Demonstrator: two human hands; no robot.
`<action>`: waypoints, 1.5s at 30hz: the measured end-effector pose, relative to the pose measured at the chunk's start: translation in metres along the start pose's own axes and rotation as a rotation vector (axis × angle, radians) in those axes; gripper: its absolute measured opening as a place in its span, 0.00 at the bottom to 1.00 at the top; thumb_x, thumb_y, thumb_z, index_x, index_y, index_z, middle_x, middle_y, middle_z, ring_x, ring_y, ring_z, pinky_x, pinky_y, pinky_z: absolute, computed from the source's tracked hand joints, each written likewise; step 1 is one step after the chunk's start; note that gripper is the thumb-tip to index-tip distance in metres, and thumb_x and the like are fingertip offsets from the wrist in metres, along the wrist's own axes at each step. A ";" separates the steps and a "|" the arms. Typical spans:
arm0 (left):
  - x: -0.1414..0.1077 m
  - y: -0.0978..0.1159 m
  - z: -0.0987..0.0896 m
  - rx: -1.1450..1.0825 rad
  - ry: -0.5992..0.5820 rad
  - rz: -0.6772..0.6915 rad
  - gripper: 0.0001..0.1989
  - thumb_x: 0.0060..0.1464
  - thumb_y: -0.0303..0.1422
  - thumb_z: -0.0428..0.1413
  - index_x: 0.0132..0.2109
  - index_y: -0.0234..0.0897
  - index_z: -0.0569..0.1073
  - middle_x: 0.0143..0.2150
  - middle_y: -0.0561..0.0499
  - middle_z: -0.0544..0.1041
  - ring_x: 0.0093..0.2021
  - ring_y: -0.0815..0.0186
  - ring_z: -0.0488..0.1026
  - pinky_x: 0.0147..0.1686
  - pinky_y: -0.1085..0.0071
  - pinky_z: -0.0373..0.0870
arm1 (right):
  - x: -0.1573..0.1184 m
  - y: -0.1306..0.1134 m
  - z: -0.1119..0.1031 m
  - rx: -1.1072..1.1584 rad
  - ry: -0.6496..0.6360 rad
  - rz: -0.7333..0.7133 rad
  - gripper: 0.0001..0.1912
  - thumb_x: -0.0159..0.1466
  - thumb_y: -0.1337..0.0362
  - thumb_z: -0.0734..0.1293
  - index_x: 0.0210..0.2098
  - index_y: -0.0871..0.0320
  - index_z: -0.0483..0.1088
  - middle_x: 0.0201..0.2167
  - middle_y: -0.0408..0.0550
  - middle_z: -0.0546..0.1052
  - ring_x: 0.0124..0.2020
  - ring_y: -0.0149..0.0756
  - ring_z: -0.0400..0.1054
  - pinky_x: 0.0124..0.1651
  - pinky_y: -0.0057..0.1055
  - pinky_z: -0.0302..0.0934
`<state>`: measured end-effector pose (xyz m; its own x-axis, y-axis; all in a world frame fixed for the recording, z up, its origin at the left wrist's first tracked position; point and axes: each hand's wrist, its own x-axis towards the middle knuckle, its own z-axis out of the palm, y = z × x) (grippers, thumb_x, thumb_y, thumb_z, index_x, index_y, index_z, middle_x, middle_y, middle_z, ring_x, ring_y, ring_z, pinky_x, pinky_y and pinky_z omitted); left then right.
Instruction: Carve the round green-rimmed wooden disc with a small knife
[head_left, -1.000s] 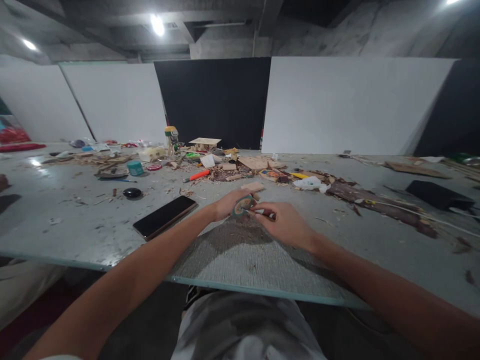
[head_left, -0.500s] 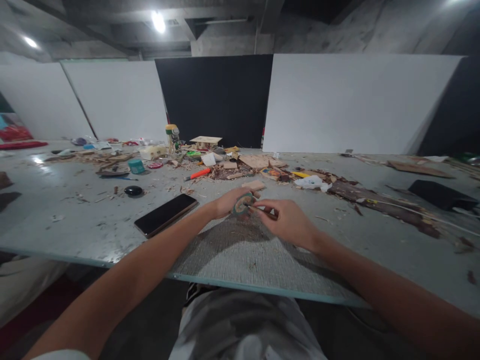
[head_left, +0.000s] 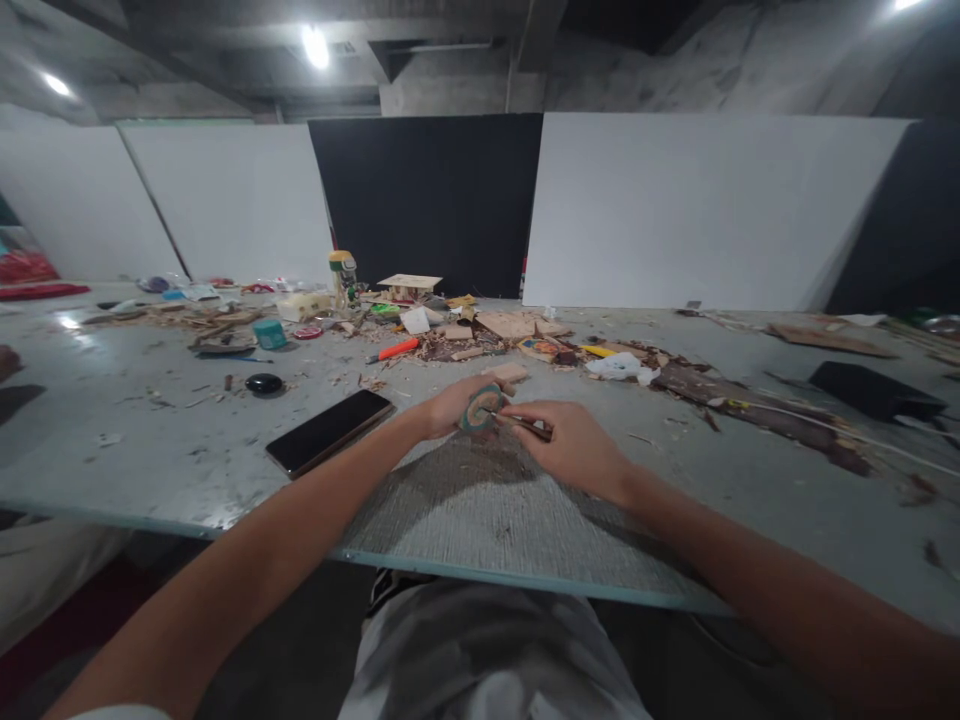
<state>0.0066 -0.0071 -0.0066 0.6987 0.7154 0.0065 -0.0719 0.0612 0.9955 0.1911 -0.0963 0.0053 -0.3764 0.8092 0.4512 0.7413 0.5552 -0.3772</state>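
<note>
My left hand point(head_left: 452, 404) is closed round a small round disc point(head_left: 480, 410) with a blue-green rim and a tan, patterned face, held up just above the table. In my right hand point(head_left: 574, 440) is a thin stick-like tool point(head_left: 531, 428) with a dark handle, gripped like a pen. Its tip meets the face of the disc; whether it is a brush or a carving tool I cannot make out. Behind my left hand lies a pale wooden block point(head_left: 506, 373). A black phone point(head_left: 330, 430) rests beside my left forearm.
Wood chips and scraps litter the grey table point(head_left: 480, 530). An orange-handled tool point(head_left: 397, 349), a teal jar point(head_left: 270, 334), a black oval object point(head_left: 264, 383) and white crumpled paper point(head_left: 621, 367) lie beyond my hands. A bark strip point(head_left: 750, 405) and a black box point(head_left: 877, 390) are on the right.
The tool's tip has shifted slightly left across the disc's face, and the disc has turned a little. Both hands keep their hold. The whole view has shifted slightly.
</note>
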 end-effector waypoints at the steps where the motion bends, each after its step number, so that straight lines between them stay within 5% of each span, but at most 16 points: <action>1: 0.000 0.000 0.000 -0.004 0.001 -0.004 0.17 0.54 0.45 0.56 0.43 0.35 0.72 0.35 0.48 0.75 0.34 0.64 0.73 0.31 0.66 0.73 | 0.000 0.000 0.000 0.002 0.001 -0.001 0.16 0.63 0.67 0.63 0.48 0.52 0.78 0.47 0.48 0.80 0.46 0.46 0.74 0.49 0.42 0.66; 30: -0.003 0.005 0.002 0.009 -0.002 -0.049 0.16 0.58 0.45 0.50 0.38 0.35 0.70 0.29 0.50 0.72 0.26 0.67 0.70 0.28 0.68 0.71 | -0.002 0.002 0.003 0.055 0.064 -0.006 0.17 0.62 0.68 0.64 0.48 0.52 0.78 0.47 0.47 0.80 0.45 0.43 0.75 0.50 0.40 0.66; 40: -0.008 0.003 0.001 0.226 0.006 -0.111 0.24 0.57 0.55 0.47 0.46 0.39 0.71 0.27 0.52 0.69 0.26 0.68 0.66 0.22 0.75 0.66 | -0.006 0.002 0.006 0.138 0.074 0.034 0.15 0.62 0.67 0.64 0.46 0.55 0.78 0.43 0.50 0.81 0.39 0.41 0.76 0.42 0.35 0.68; 45: -0.006 0.000 0.010 0.467 0.068 0.025 0.26 0.60 0.55 0.42 0.39 0.37 0.70 0.23 0.52 0.65 0.21 0.69 0.63 0.17 0.75 0.61 | 0.000 -0.005 -0.004 0.096 0.030 0.097 0.14 0.60 0.69 0.65 0.43 0.55 0.79 0.40 0.49 0.82 0.34 0.39 0.76 0.37 0.32 0.67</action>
<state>0.0098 -0.0183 -0.0056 0.6517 0.7574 0.0402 0.2509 -0.2654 0.9309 0.1898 -0.1000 0.0107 -0.2874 0.8546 0.4325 0.7161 0.4916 -0.4955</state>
